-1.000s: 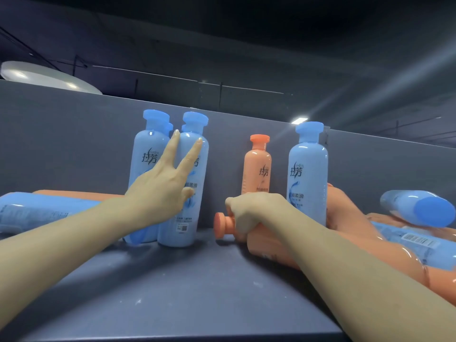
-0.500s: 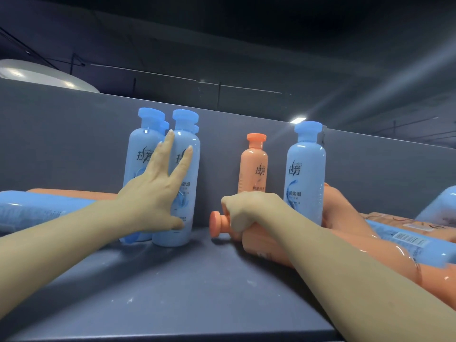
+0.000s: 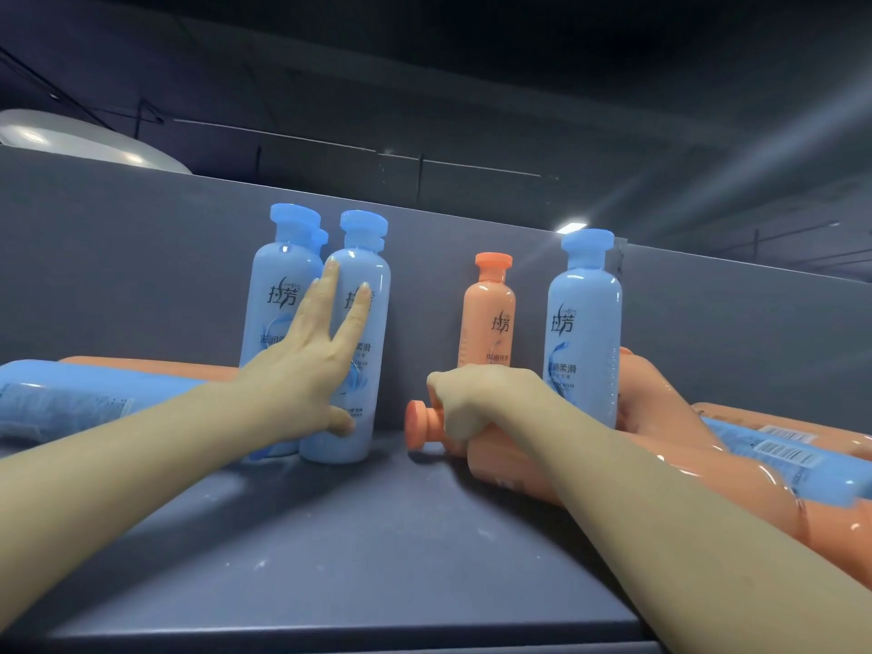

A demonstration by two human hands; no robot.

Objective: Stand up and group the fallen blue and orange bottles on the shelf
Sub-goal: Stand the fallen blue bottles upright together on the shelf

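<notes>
Dim scene, ceiling light flare, edges warped.

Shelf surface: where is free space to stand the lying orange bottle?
Free: between the front upright blue plastic bottle and the small upright orange bottle; also the bare front shelf. Crowded: the fallen bottles at right.

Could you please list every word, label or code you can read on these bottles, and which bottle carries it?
"拉芳": left standing blue bottle, standing orange bottle, right standing blue bottle.
"柔滑": blue bottle under the left hand.
Smaller print beneath: too blurred.
Barcode on fallen blue bottle: unreadable.
</notes>
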